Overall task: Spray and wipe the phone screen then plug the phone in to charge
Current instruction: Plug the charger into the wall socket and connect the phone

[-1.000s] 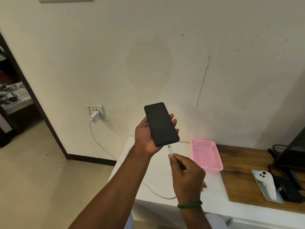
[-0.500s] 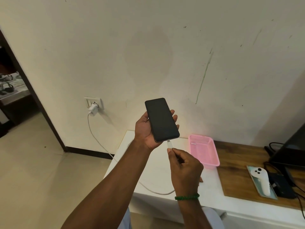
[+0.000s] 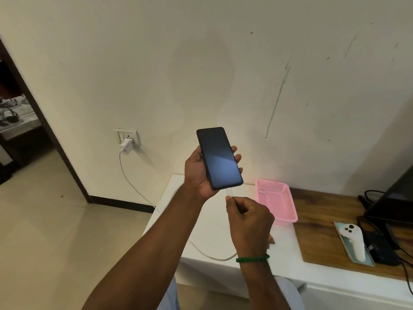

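A black phone (image 3: 219, 157) with a dark screen is held upright and tilted in my left hand (image 3: 197, 173), above the white table's left end. My right hand (image 3: 249, 217) pinches the white plug (image 3: 229, 192) of the charging cable, and the plug's tip meets the phone's bottom edge. The white cable (image 3: 134, 186) runs from under my right wrist across the table and up to a white charger (image 3: 126, 146) in the wall socket (image 3: 125, 135). A green band circles my right wrist.
A pink plastic basket (image 3: 279, 204) stands on the white table (image 3: 214, 231) just right of my hands. Further right, a wooden board (image 3: 319, 231) carries a second phone with a white controller (image 3: 354, 242) on it, dark cables and a black screen. A doorway opens at left.
My right hand has brought the cable plug up from just below the phone until its tip touches the phone's bottom edge. The phone screen now catches a bluish glare.
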